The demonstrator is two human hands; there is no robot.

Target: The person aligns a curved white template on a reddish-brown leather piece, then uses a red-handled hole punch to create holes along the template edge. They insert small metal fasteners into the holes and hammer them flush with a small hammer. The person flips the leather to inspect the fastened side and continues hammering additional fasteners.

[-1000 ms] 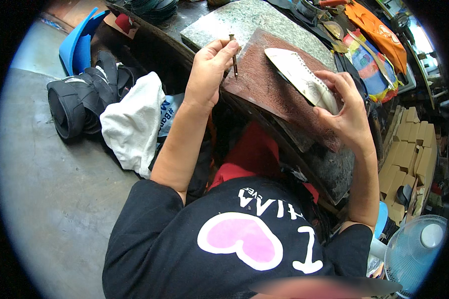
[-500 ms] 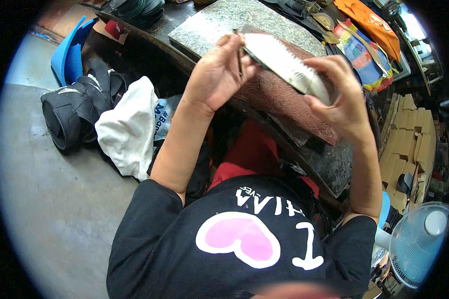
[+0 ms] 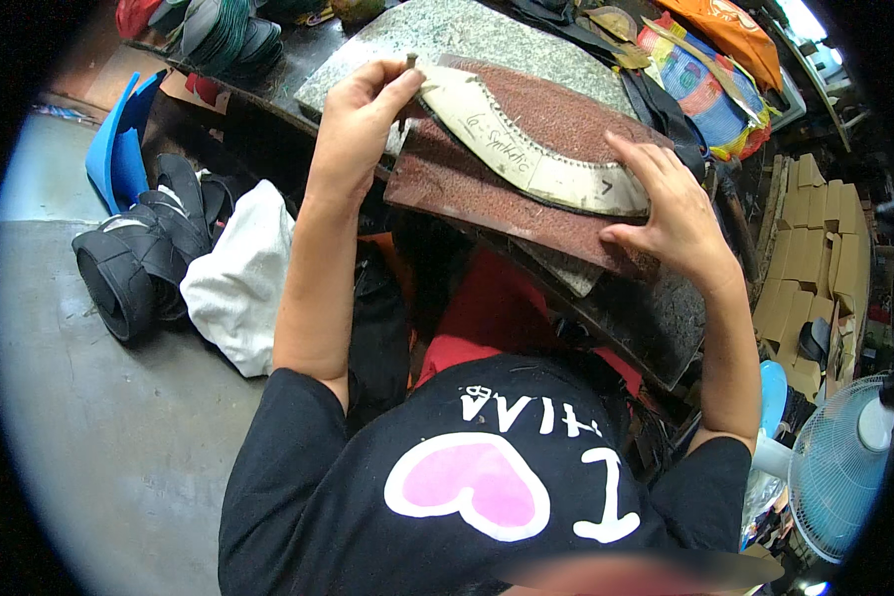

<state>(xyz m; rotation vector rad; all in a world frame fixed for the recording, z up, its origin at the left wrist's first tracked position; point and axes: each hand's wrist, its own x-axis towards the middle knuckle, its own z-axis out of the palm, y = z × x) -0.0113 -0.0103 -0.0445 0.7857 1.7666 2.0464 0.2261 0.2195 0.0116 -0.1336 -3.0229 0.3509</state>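
A curved off-white shoe-upper piece (image 3: 526,164) with a dark edge lies on a rough reddish-brown board (image 3: 447,179). Its inner curve carries a row of small holes, and its face bears handwriting. My left hand (image 3: 363,114) is closed at the left tip of this piece, pinching a thin dark stick-like tool (image 3: 411,62); the fingers partly hide it. Around the right end of the piece my right hand (image 3: 680,214) is open, its fingers spread and thumb apart. Whether the right palm presses on the piece I cannot tell.
Under the board is a speckled grey stone slab (image 3: 377,50). Dark strapped footwear pieces (image 3: 134,263) and a white cloth (image 3: 243,288) lie to the left, near a blue folded sheet (image 3: 114,149). At right stand cardboard boxes (image 3: 800,238) and a fan (image 3: 844,467).
The shoe-upper piece was raised and tilted in both hands; now it lies flat, face up, on the board. My left hand has moved left, and my right hand's grip has spread open.
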